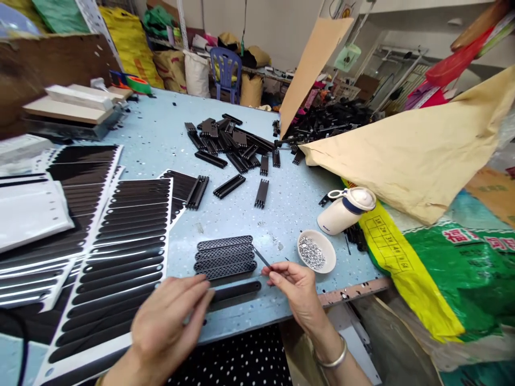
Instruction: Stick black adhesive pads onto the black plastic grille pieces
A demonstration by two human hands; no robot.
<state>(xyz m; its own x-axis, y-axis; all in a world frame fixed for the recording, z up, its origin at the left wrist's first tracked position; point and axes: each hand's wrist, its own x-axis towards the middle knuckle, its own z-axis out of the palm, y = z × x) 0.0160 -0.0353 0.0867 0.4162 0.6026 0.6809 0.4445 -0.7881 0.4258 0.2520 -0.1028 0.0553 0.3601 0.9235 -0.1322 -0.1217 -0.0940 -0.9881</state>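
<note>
My left hand [173, 316] is closed over the left end of a smooth black strip [237, 290] with rounded ends, lying near the table's front edge. Its fingertips partly hide that end. Between the thumb and fingers of my right hand [295, 287] is a thin dark pointed tool that looks like tweezers [262, 258], its tip pointing up and left. Just beyond the strip, several black cross-hatched strips [225, 256] lie side by side, close to the tool's tip. A white bowl [332, 257] of small silvery pieces [311, 253] stands right of my right hand.
Sheets of black adhesive-looking strips [124, 241] cover the left of the blue table [161, 123]. Black slotted parts [229, 142] are heaped toward the back. A white bottle [340, 214] leans beyond the bowl, beside brown paper [414, 155] and a green-yellow sack [450, 268].
</note>
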